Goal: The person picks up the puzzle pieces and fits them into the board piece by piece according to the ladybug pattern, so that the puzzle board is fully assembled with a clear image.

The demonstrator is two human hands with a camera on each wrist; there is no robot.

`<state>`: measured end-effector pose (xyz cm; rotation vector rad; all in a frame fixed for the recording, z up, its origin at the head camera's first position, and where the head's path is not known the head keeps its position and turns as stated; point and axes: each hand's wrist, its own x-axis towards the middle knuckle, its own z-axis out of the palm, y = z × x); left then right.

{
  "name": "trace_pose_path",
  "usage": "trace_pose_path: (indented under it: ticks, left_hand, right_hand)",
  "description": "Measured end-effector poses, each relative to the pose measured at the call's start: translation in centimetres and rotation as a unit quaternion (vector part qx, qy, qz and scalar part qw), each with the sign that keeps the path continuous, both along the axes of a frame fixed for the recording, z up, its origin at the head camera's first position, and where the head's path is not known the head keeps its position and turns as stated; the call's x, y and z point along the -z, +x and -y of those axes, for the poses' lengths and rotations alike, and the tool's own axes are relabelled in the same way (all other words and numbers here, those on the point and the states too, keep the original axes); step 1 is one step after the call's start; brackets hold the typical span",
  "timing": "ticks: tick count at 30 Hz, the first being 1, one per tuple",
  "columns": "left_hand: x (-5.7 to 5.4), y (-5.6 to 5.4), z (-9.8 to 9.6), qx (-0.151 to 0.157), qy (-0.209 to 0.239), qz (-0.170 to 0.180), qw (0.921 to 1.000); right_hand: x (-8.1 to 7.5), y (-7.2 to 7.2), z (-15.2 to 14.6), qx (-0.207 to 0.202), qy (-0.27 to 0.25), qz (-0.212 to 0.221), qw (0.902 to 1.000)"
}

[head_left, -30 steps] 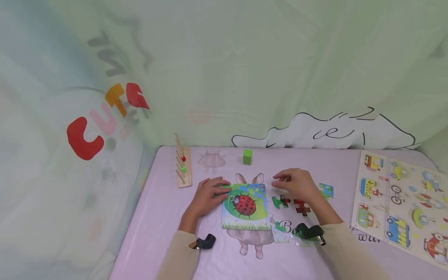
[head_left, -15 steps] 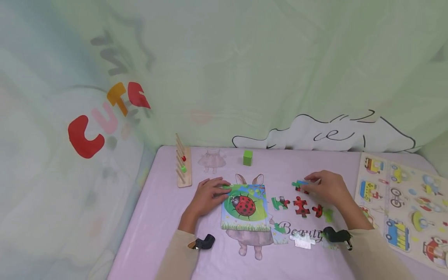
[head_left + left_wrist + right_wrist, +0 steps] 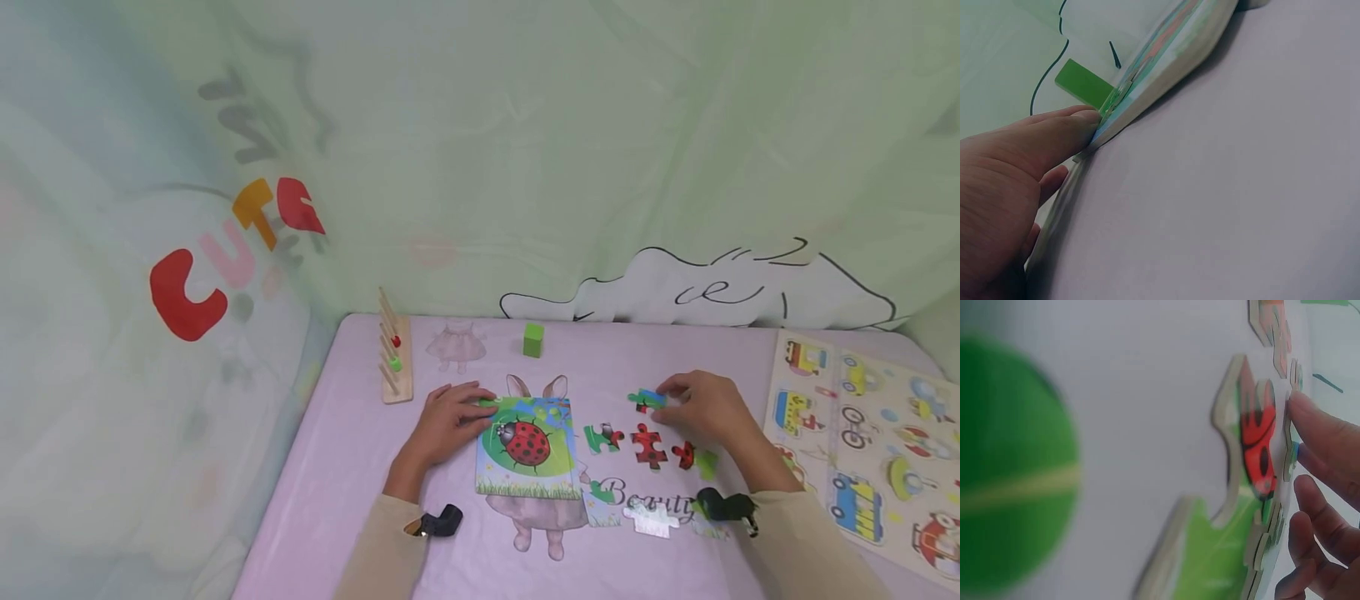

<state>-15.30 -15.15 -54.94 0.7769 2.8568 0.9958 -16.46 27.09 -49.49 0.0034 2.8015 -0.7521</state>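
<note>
My left hand (image 3: 450, 421) rests at the upper left edge of the ladybug picture board (image 3: 491, 479). In the left wrist view, the thumb and a fingertip touch the board's edge (image 3: 1166, 84) with the fingers fairly straight. To the right, my right hand (image 3: 708, 408) pinches a blue and green puzzle piece (image 3: 645, 400) between thumb and finger, at the table. Below it lie a red piece (image 3: 648, 447), a green and red piece (image 3: 602, 438) and a red and green piece (image 3: 684, 455). The other fingers (image 3: 1319, 512) of the right hand are bent and hold nothing.
Further pieces, a green and blue one (image 3: 602, 508) and a pale one (image 3: 651, 522), lie nearer the person. A peg stand (image 3: 405, 383) stands at left, a green block (image 3: 533, 341) behind the board. A vehicle puzzle board (image 3: 862, 442) covers the right side.
My right hand has moved right from beside the board to the blue and green puzzle piece, then stayed there. My left hand has kept its place at the board's edge.
</note>
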Motion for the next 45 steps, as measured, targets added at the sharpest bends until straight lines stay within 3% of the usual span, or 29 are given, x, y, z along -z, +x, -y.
trace_pose_path:
  ticks: [11, 26, 36, 45]
  left_hand:
    - [0.2, -0.1, 0.0, 0.002, -0.003, -0.010, 0.9999]
    - [-0.1, 0.1, -0.1, 0.003, 0.003, -0.004, 1.0000]
    - [0.1, 0.0, 0.0, 0.008, 0.001, -0.016, 0.9998]
    - [0.1, 0.0, 0.0, 0.009, 0.004, -0.020, 0.9998]
  right_hand:
    - [0.3, -0.5, -0.3, -0.012, -0.002, 0.001, 0.9999]
    - [-0.3, -0.3, -0.2, -0.021, -0.016, -0.033, 0.9991]
    - [-0.6, 0.0, 0.9, -0.008, -0.084, -0.018, 0.9963]
    - [-0.5, 0.1, 3.3, -0.019, -0.174, 0.021, 0.9844]
